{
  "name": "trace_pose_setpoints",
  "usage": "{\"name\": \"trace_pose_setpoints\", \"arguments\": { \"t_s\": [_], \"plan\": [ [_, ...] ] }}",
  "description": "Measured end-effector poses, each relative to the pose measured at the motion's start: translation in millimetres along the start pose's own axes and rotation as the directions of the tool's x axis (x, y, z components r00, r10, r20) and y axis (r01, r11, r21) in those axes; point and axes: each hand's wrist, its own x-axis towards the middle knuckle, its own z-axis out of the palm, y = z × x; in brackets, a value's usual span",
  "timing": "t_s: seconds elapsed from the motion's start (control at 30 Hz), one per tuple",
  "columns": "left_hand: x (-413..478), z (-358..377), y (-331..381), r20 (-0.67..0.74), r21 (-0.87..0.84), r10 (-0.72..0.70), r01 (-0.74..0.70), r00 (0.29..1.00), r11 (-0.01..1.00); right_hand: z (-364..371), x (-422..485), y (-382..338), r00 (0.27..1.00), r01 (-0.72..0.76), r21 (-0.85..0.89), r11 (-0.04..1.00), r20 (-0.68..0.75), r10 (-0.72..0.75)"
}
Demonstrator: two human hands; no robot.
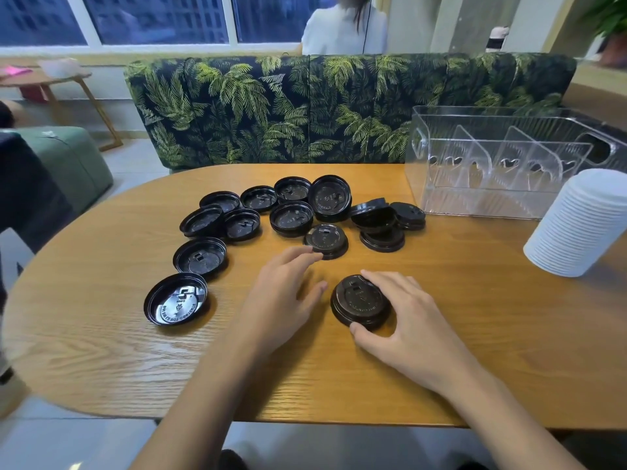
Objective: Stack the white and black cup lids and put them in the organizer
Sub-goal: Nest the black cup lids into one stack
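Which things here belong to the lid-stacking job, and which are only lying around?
Job: black lid stack in the right hand; loose black lids; white lid stack; clear organizer; left hand.
Not the job: leaf-print sofa; green seat; wooden side table.

Black lids (291, 217) scattered, white stack (576, 225) upright

Glossy black plastic lids (203, 219) on a smooth wood-grain table (475, 351); clear plastic organizer (481, 205).
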Motion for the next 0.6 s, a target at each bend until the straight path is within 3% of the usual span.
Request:
{"name": "trace_pose_setpoints", "arguments": {
  "t_s": [0.23, 0.6],
  "plan": [
    [50, 15, -4, 0.070, 0.093, -0.095, 0.088, 0.993, 0.992, 4, -1, 1, 0.999, -0.018, 0.029, 0.999, -0.029, 0.019],
    [45, 19, -11, -0.103, -0.003, -0.081, 0.081, 0.991, 0.997, 5, 2, 6, 0.997, -0.030, 0.038, 0.999, -0.064, 0.033]
  ]
}}
